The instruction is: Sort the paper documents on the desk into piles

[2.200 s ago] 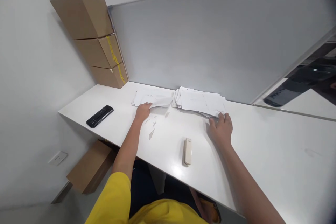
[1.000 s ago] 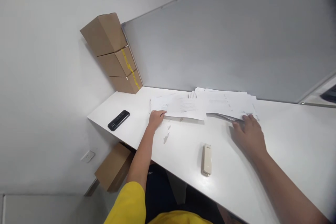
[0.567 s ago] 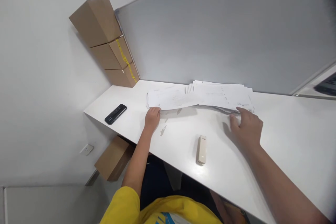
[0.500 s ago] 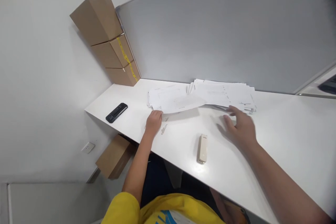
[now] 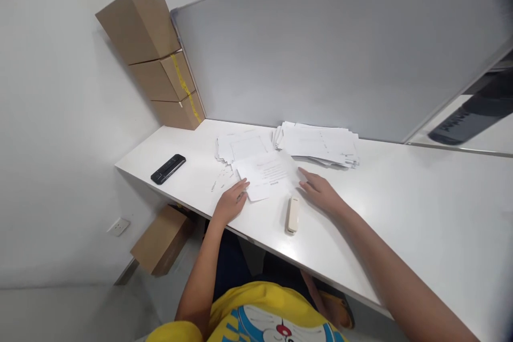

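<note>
White printed paper sheets [image 5: 267,177] lie between my two hands, overlapping the front of the left paper stack. My left hand [image 5: 231,204] is beside their left edge, fingers stretched out and the fingertips at the paper. At the right edge is my right hand [image 5: 319,191], its fingers apart and reaching toward the sheets. A cream stapler [image 5: 293,216] rests on the table just in front of the paper. Behind the sheets are a left stack of paper [image 5: 245,144] and a thicker, uneven right stack of paper [image 5: 320,141].
A black phone-like device [image 5: 168,169] lies near the left end of the white table [image 5: 425,214]. Cardboard boxes [image 5: 150,26] are piled in the back left corner, against a grey partition [image 5: 312,59]. Another cardboard box [image 5: 160,240] is below the table edge.
The lifted sheet has come toward me and now lies lower on the table. My right hand has moved left, from the right stack to the sheets' edge. The view has shifted slightly.
</note>
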